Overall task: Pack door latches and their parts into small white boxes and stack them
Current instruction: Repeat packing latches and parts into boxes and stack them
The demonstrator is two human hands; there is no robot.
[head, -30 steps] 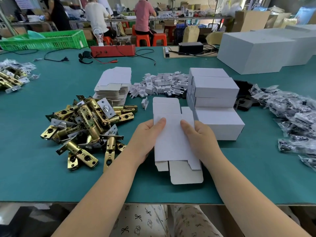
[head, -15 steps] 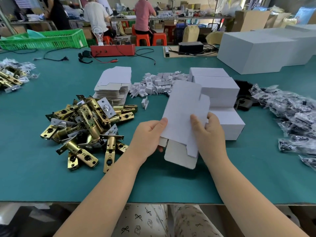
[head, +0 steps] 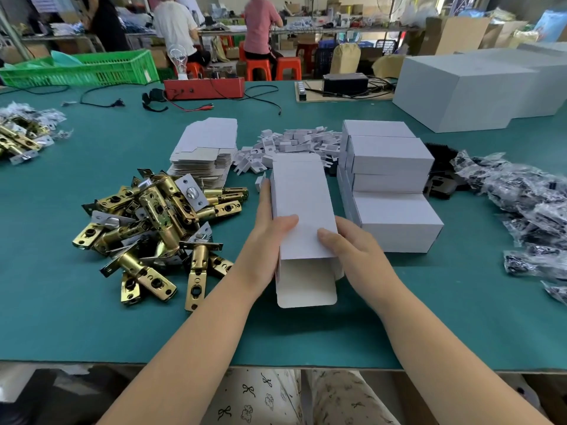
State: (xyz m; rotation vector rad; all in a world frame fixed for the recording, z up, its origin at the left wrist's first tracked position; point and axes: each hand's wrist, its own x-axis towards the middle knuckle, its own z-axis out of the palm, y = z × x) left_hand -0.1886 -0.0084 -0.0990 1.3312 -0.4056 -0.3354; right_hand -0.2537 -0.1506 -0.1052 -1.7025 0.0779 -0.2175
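Several closed small white cardboard boxes (head: 395, 222) already stand stacked on the teal counter (head: 92, 317) just right of your hands, so part of the packing looks done, but a good deal seems left: a heap of brass door latches (head: 153, 228) lies to your left, a stack of flat white box blanks (head: 205, 148) sits behind it, crinkled clear bags of dark parts (head: 527, 210) spread at far right, and small white card inserts (head: 294, 142) lie beyond. You hold the current white carton (head: 302, 210) above the counter, its near flap hanging open and nothing visibly inside; your left hand (head: 271, 237) grips its left side, your right hand (head: 349, 243) grips its right side. Nothing blocks your reach to the latches.
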